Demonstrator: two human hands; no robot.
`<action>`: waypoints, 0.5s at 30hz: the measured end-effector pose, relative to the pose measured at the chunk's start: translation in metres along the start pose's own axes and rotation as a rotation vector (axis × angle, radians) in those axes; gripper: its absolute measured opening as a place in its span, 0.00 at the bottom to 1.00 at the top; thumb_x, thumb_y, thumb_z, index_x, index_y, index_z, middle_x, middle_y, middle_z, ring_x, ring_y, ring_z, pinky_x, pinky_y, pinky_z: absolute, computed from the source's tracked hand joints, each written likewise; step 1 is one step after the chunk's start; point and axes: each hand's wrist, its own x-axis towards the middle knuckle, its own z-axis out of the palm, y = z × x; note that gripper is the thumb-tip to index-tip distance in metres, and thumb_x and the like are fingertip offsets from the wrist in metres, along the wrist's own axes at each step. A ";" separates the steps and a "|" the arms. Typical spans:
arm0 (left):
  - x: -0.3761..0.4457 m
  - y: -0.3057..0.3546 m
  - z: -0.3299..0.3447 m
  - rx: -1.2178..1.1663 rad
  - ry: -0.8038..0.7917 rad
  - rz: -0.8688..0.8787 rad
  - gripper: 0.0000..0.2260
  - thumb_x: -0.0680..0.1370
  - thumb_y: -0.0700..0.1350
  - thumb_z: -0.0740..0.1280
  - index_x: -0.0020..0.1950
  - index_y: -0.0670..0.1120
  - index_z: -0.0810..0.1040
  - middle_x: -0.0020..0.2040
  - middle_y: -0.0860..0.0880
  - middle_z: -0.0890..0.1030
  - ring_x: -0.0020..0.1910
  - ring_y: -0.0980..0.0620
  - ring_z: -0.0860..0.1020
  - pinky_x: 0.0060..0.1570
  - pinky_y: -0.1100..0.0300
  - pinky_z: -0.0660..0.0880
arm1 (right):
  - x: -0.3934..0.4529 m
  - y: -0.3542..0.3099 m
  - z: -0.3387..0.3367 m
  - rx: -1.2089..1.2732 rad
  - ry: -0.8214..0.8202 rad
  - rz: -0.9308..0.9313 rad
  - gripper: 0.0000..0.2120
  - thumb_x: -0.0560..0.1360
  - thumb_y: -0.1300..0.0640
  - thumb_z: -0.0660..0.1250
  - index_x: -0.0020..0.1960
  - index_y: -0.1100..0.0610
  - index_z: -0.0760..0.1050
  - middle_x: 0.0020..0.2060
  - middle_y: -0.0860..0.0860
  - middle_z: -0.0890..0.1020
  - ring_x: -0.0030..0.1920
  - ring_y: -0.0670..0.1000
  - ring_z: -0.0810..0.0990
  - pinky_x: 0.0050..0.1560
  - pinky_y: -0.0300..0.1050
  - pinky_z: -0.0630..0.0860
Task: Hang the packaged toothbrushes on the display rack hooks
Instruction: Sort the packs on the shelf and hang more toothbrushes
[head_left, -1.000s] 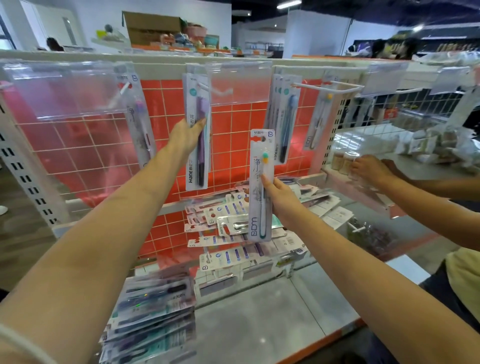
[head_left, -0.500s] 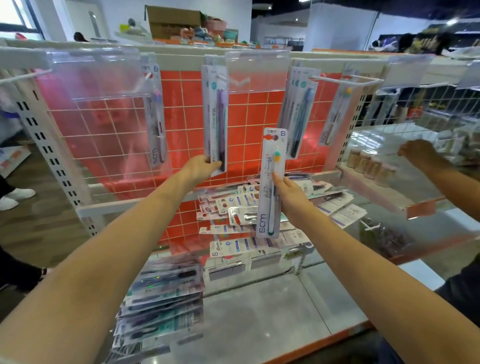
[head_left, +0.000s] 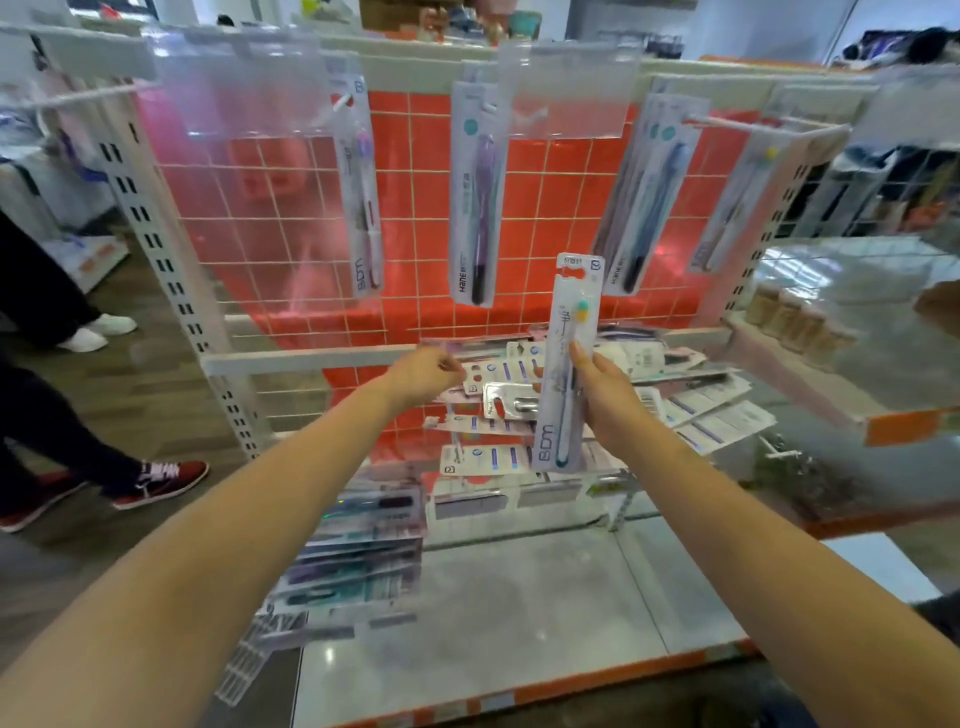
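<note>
My right hand (head_left: 605, 395) grips a packaged toothbrush (head_left: 566, 364) with a teal and yellow head, held upright in front of the red grid rack (head_left: 415, 208). My left hand (head_left: 426, 376) hovers over the pile of loose packs (head_left: 498, 410) on the lower shelf, fingers loosely curled, holding nothing that I can see. Packaged toothbrushes hang from hooks above: a purple one (head_left: 475, 208) in the middle, a pink one (head_left: 361, 192) to its left, a blue one (head_left: 649, 192) and a yellow-headed one (head_left: 737, 208) to the right.
A second heap of packs (head_left: 358, 551) lies at the lower left on the grey base shelf (head_left: 519, 613). Clear price holders (head_left: 569, 88) hang over the hooks. Small jars (head_left: 795, 322) stand on a glass shelf at right. A person's legs and red shoes (head_left: 161, 480) are at left.
My left hand has let go of the hanging purple pack and dropped down to the pile. The right hand keeps its pack and has lowered a little. The other person's hands have left the view.
</note>
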 end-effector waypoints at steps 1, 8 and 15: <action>-0.002 0.000 0.004 0.015 -0.021 0.005 0.12 0.80 0.47 0.62 0.60 0.43 0.77 0.60 0.46 0.78 0.51 0.54 0.74 0.54 0.60 0.70 | 0.000 0.001 -0.001 0.008 -0.009 0.001 0.13 0.80 0.45 0.57 0.50 0.52 0.75 0.48 0.54 0.83 0.48 0.53 0.82 0.51 0.52 0.79; -0.003 0.008 0.021 0.114 -0.080 0.009 0.14 0.79 0.48 0.63 0.63 0.44 0.77 0.62 0.48 0.78 0.57 0.51 0.76 0.55 0.62 0.68 | 0.003 0.007 -0.020 0.059 -0.028 0.032 0.13 0.79 0.45 0.58 0.50 0.53 0.76 0.47 0.54 0.84 0.49 0.54 0.82 0.55 0.54 0.78; -0.019 0.017 0.023 0.090 -0.018 -0.027 0.14 0.80 0.49 0.63 0.61 0.44 0.77 0.59 0.49 0.79 0.54 0.53 0.76 0.56 0.60 0.69 | 0.010 -0.005 -0.010 0.005 -0.168 0.042 0.11 0.79 0.47 0.61 0.52 0.53 0.76 0.47 0.53 0.84 0.49 0.54 0.82 0.55 0.55 0.78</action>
